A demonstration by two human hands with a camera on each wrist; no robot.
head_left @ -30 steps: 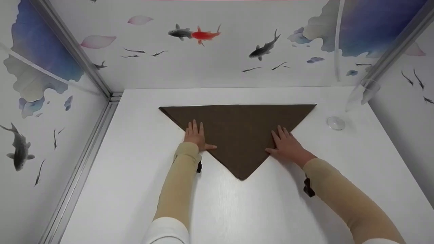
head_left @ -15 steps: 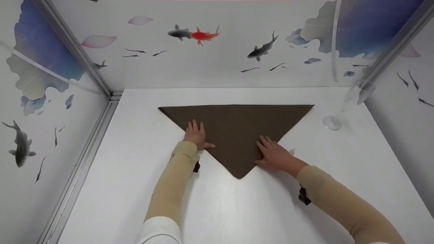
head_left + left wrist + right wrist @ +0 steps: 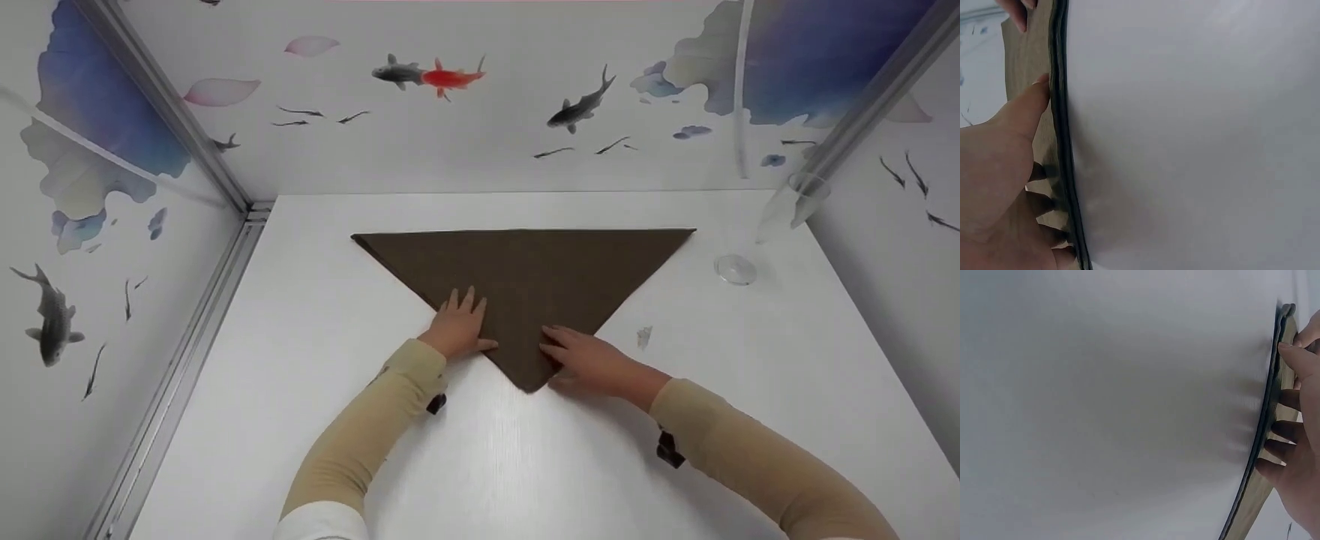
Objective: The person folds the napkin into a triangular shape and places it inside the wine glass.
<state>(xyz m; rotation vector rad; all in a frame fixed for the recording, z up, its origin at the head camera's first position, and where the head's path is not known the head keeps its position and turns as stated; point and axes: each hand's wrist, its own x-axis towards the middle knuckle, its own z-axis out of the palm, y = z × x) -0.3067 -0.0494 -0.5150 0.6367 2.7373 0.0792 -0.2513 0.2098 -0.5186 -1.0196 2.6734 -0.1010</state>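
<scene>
One dark fish is painted on the left wall, and a metal rail runs along the foot of that wall beside the white table. Next comes the left sleeve, tan with white at its upper end, with a small black object under the wrist. The left hand lies on the left slanting edge of the brown cloth, fingers spread apart and straight, thumb held away from them; it presses on the cloth and has nothing clasped. The left wrist view shows the thumb tip touching a dark, layered edge.

The cloth lies flat as a triangle in the middle of the table, long side toward the back wall, one corner pointing toward the person between both hands. On the right slanting edge, near that corner, rests the right hand, fingers stretched out over the cloth and gripping nothing; its thumb touches the edge. Its tan sleeve follows. Farther right, near the back, are a clear round dish and a clear cup, well apart from the hands.
</scene>
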